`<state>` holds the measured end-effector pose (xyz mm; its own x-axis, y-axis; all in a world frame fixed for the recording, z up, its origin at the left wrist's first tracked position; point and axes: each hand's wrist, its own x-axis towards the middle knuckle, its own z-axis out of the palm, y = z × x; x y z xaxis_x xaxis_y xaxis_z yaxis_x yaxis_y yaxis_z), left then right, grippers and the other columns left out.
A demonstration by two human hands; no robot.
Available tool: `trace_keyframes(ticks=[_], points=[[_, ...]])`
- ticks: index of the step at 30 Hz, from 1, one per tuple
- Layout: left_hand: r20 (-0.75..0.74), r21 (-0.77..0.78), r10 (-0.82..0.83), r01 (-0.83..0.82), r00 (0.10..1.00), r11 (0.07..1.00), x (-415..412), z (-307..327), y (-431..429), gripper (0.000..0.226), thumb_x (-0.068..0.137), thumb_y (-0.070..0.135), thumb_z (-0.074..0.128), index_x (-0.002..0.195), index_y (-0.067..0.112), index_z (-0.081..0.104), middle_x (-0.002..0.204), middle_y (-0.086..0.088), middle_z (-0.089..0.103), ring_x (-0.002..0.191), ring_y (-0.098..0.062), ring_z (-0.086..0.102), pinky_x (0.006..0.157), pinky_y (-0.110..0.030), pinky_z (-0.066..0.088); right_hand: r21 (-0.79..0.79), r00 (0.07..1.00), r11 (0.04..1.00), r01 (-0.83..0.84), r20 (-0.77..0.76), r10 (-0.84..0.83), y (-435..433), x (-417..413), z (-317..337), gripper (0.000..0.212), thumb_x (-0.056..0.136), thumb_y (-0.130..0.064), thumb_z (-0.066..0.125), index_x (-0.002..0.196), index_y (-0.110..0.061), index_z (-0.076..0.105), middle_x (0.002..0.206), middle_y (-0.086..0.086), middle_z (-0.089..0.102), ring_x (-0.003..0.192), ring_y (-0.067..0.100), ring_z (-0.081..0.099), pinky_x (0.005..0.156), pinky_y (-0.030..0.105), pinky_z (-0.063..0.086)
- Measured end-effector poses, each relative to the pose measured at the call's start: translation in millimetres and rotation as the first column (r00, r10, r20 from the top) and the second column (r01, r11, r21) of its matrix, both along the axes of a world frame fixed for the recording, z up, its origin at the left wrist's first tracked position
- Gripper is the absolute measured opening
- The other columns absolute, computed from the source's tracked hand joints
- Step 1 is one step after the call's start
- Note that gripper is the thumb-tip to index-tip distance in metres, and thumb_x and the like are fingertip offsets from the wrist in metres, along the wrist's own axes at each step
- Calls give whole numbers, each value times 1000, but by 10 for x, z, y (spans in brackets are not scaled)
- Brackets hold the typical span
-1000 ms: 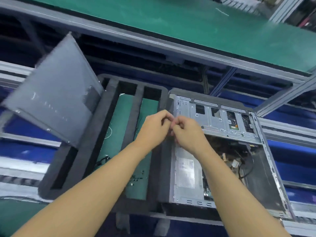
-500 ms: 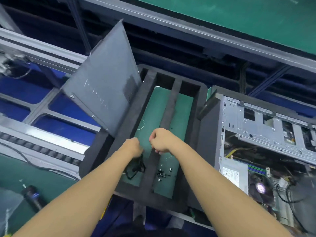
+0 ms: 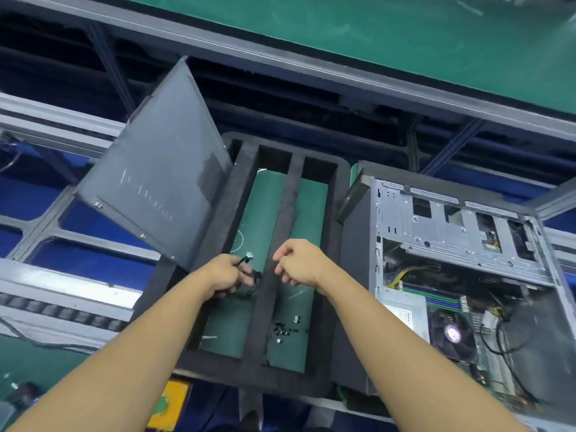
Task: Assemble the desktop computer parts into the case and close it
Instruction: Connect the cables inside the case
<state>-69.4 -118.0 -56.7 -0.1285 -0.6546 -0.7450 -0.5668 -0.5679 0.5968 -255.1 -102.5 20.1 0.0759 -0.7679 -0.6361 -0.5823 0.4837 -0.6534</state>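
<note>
An open desktop case (image 3: 461, 269) lies at the right, its drive cage, motherboard and cables exposed. Left of it is a black foam tray (image 3: 280, 232) with green-floored slots. My left hand (image 3: 224, 272) is closed on a black cable with a small white connector (image 3: 247, 260), lifted just above the tray's left slot. My right hand (image 3: 299, 261) hovers over the middle divider, fingers curled loosely with nothing visible in them. Several small black screws (image 3: 285, 330) lie in the right slot. The grey side panel (image 3: 159, 188) leans tilted against the tray's left edge.
A conveyor frame with grey rails and blue panels (image 3: 87, 219) runs behind and to the left. A green work surface (image 3: 405, 35) spans the top. A dark tool (image 3: 23, 397) lies at the lower left, and a yellow object (image 3: 171, 403) sits below the tray.
Both hands left the case's top edge and moved left over the foam tray. My left hand took hold of the black cable and raised it slightly.
</note>
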Motion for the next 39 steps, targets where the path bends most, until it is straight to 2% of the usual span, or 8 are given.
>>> trace_keyframes(ticks=[4,9,14,20,24,28,36,39], points=[[-235,-132,-103,73,967,988,-21,516,-183,20,97,4,50,110,14,63,92,3,76,52,-11,44,48,-23,35,-79,992,991,111,66,-106,18,-141,109,15,98,-12,47,108,-18,57,90,2,62,71,19,58,66,30,54],[-411,-235,-322,243,853,941,-313,1204,-252,22,96,11,49,111,14,65,80,-2,61,50,-12,32,47,-22,30,-169,920,959,227,360,-155,76,-410,303,56,93,-25,63,142,-46,44,128,-14,54,101,11,67,101,42,56],[-424,-340,-454,327,783,882,-737,1825,-255,21,95,16,51,104,16,70,70,-7,55,46,-15,35,45,-24,29,-542,945,824,163,326,27,223,-879,744,26,89,-36,63,112,-47,63,126,-20,65,125,8,56,108,36,45],[-500,-471,-503,266,705,841,-1273,2173,-300,26,86,14,71,112,16,69,99,-14,74,77,-22,68,68,-30,56,-585,843,689,428,534,-71,428,-1640,1021,6,93,-22,53,92,-23,59,62,-8,56,65,12,57,82,43,54],[-709,-426,-354,29,609,904,-1807,2097,-200,26,76,4,75,99,18,73,103,-15,73,81,-21,70,76,-27,57,-395,585,588,706,793,-169,594,-2171,1023,26,88,-11,47,79,-30,61,61,-7,35,54,14,37,58,35,52],[-784,-411,-328,-44,527,911,-2477,1975,35,25,78,4,73,95,22,76,98,-13,74,83,-21,72,78,-27,57,-354,527,536,767,823,-210,825,-2671,927,24,83,-8,42,77,-25,58,62,-3,32,55,17,32,57,36,53],[-798,-362,-325,27,508,932,-3407,1702,344,32,71,16,80,102,21,78,93,-7,74,88,-18,70,78,-26,56,-452,861,742,495,369,-349,1340,-3402,698,31,75,-16,41,91,-9,68,90,-4,70,92,20,63,94,39,52],[-681,-451,-390,65,620,890,-3660,1585,419,28,69,18,88,94,24,78,81,1,71,78,-15,68,75,-24,55,-508,958,813,286,153,-241,1440,-3458,658,43,82,-27,45,119,-37,65,127,-15,59,127,7,50,109,27,37]])
